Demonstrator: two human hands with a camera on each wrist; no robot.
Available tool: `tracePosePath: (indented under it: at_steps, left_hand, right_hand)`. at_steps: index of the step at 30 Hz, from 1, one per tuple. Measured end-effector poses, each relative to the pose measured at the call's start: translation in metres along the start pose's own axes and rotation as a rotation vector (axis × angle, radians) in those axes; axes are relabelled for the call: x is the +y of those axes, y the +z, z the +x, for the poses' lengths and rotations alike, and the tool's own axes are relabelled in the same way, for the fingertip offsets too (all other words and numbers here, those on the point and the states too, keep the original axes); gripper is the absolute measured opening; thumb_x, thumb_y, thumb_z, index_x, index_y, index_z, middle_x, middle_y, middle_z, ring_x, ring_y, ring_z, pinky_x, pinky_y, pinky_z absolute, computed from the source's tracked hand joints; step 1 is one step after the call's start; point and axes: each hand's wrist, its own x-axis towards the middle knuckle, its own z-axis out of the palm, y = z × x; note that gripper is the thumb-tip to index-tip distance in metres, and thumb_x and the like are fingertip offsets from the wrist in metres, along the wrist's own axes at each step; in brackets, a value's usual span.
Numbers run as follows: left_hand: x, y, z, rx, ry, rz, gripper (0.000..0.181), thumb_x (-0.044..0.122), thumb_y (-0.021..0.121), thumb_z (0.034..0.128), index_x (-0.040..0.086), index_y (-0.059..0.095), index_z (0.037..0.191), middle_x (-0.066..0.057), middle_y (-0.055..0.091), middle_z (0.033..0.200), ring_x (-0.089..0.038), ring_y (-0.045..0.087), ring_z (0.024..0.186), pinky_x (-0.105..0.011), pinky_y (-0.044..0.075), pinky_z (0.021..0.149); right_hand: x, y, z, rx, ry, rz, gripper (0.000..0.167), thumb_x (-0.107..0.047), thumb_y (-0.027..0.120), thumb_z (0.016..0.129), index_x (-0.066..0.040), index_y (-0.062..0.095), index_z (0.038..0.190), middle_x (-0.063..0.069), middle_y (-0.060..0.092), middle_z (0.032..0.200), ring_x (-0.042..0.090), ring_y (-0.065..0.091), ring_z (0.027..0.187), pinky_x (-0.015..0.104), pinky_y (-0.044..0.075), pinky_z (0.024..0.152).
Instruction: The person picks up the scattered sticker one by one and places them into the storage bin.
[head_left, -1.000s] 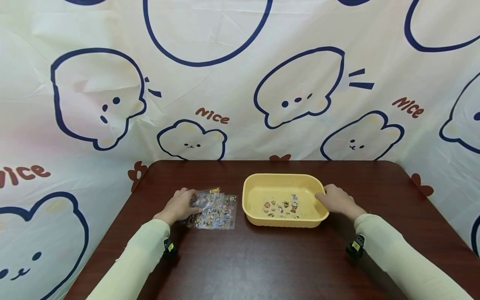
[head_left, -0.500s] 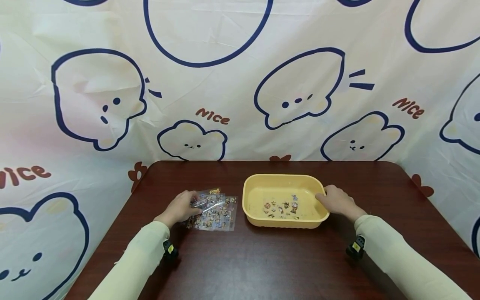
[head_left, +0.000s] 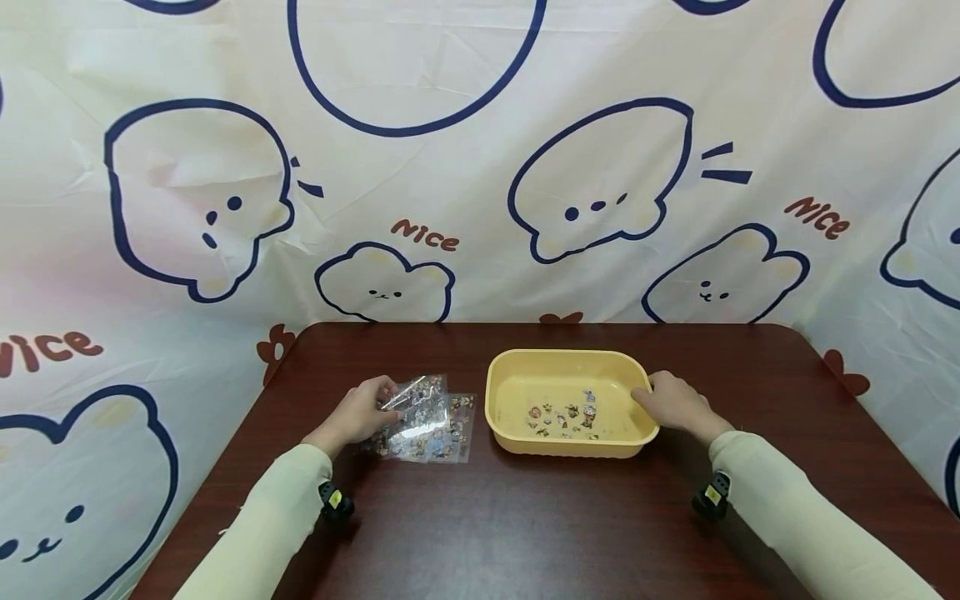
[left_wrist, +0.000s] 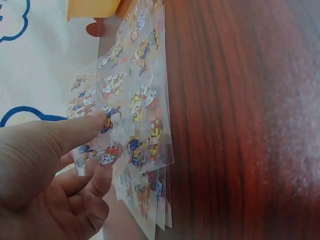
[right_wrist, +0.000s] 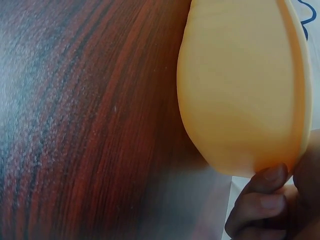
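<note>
Left grip (head_left: 356,410): clamped on the top sheet (head_left: 420,417) of clear stickers by its left edge, thumb on one face, fingers curled behind. An edge is likely the easiest place to part thin plastic from what lies under it.
Top sheet's lie: tilted, held side raised; whether its far side touches the pile, cannot tell.
Lower sheets (head_left: 462,419): fanned pile on the counter (head_left: 480,517), just left of the tub; overlap looks loose, edges uneven. Probably kept within easy reach of the left side.
Tub (head_left: 566,447): yellow, upright on the counter, near the pile, a strip of wood between. Closeness presumably keeps any carry short.
Printed figures (head_left: 573,412): on the tub floor; loose or on a clear sheet, too small to tell.
Right grip (head_left: 675,402): clamped on the tub's right end at the rim, probably to steady a light container.
</note>
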Motion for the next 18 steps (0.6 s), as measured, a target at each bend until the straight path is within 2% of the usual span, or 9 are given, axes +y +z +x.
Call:
tracePosePath:
  at_steps: [4,8,9,11,13,15,18]
  left_hand:
    - [0.0000,0.0006,-0.0004,0.001,-0.012,-0.013,0.033,0.013,0.074,0.0910,0.005,0.057,0.118,-0.022,0.064,0.123,-0.035,0.063,0.108,-0.046,0.053,0.083]
    - [0.0006,0.0018,-0.0009,-0.008,-0.033,-0.026,0.046,0.011,0.075,0.0900,0.004,0.054,0.131,-0.025,0.059,0.133,-0.040,0.058,0.122,-0.051,0.053,0.091]
    - [0.0006,0.0018,-0.0011,-0.012,-0.035,-0.029,0.048,0.010,0.075,0.0898,0.003,0.054,0.133,-0.025,0.059,0.133,-0.040,0.058,0.121,-0.052,0.053,0.091]
    - [0.0003,0.0020,-0.0007,-0.013,-0.039,-0.032,0.047,0.008,0.075,0.0885,0.002,0.056,0.132,-0.023,0.061,0.127,-0.037,0.060,0.113,-0.049,0.053,0.087]
    - [-0.0003,0.0018,-0.0001,-0.008,-0.031,-0.029,0.041,0.006,0.075,0.0872,0.001,0.060,0.125,-0.018,0.063,0.114,-0.030,0.059,0.098,-0.043,0.051,0.079]
    - [-0.0013,0.0014,0.0011,-0.002,-0.019,-0.026,0.033,0.004,0.074,0.0858,0.001,0.062,0.116,-0.012,0.061,0.100,-0.023,0.053,0.084,-0.038,0.045,0.072]
    - [-0.0022,0.0007,0.0020,-0.005,-0.004,-0.040,0.026,0.001,0.071,0.0849,0.002,0.062,0.109,-0.008,0.057,0.090,-0.019,0.046,0.074,-0.033,0.040,0.066]
  right_hand:
    - [0.0003,0.0004,0.0000,-0.003,0.004,-0.002,0.034,-0.028,0.047,0.097,0.000,0.067,0.099,0.005,0.063,0.069,0.015,0.061,0.059,0.030,0.045,0.055]
    - [0.0006,0.0004,0.0001,-0.003,0.003,-0.002,0.034,-0.028,0.047,0.097,0.000,0.066,0.098,0.005,0.063,0.069,0.015,0.060,0.059,0.030,0.045,0.055]
    - [0.0006,0.0005,0.0001,0.000,0.000,-0.003,0.033,-0.028,0.047,0.097,-0.001,0.066,0.097,0.005,0.063,0.068,0.015,0.060,0.058,0.030,0.045,0.055]
    - [0.0007,0.0009,0.0004,0.004,-0.004,-0.006,0.032,-0.028,0.047,0.097,-0.002,0.066,0.095,0.004,0.062,0.067,0.015,0.060,0.058,0.030,0.045,0.054]
    - [0.0010,0.0014,0.0007,0.008,-0.009,-0.009,0.031,-0.028,0.047,0.097,-0.003,0.065,0.092,0.004,0.061,0.066,0.014,0.060,0.057,0.030,0.044,0.054]
    - [0.0013,0.0019,0.0009,0.009,-0.010,-0.009,0.031,-0.028,0.046,0.097,-0.004,0.065,0.091,0.003,0.061,0.066,0.014,0.060,0.057,0.030,0.044,0.054]
    - [0.0017,0.0019,0.0014,0.011,-0.010,-0.011,0.031,-0.028,0.047,0.097,-0.004,0.064,0.090,0.003,0.061,0.066,0.014,0.059,0.057,0.030,0.044,0.054]
